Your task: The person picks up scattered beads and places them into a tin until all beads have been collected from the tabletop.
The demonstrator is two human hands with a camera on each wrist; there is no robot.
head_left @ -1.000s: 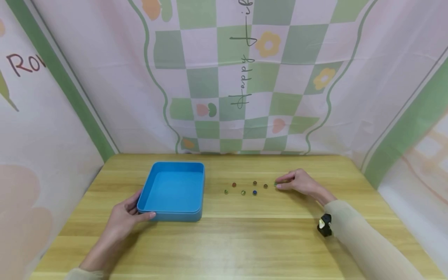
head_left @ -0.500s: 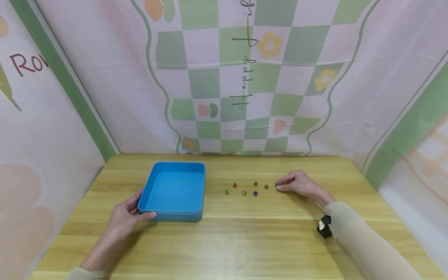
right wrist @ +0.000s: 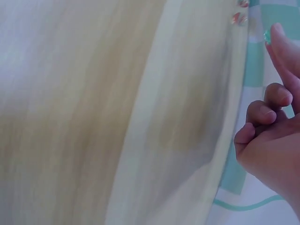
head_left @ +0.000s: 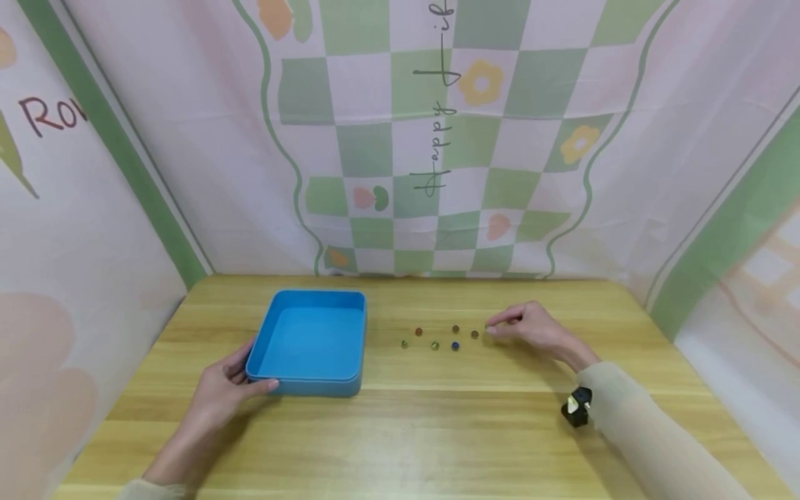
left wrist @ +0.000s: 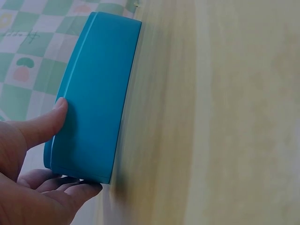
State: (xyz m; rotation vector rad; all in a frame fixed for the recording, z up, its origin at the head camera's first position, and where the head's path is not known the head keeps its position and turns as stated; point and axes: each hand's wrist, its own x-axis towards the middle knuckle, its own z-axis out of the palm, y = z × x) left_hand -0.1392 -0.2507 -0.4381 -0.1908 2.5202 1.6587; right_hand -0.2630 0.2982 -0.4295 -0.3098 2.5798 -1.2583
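My left hand (head_left: 219, 392) grips the near-left corner of an open square blue box (head_left: 306, 340), thumb on its front wall and the other fingers round the side. In the left wrist view the thumb presses the blue wall (left wrist: 96, 98). My right hand (head_left: 534, 330) pinches a green glass marble (right wrist: 267, 36) between thumb and forefinger, its other fingers curled in. Left of that hand lie several loose marbles: brown ones (head_left: 475, 335), a blue one (head_left: 455, 346), a red one (head_left: 419, 332) and green ones (head_left: 435, 345). The box floor shows no marbles.
Everything rests on a wood-grain table (head_left: 400, 444). A printed fabric backdrop (head_left: 425, 146) stands behind its far edge, with fabric walls at both sides. A small black device (head_left: 576, 407) is at my right sleeve.
My right hand has lifted slightly and shifted a little left with the green marble between its fingertips. The left hand, the box and the other marbles stay put.
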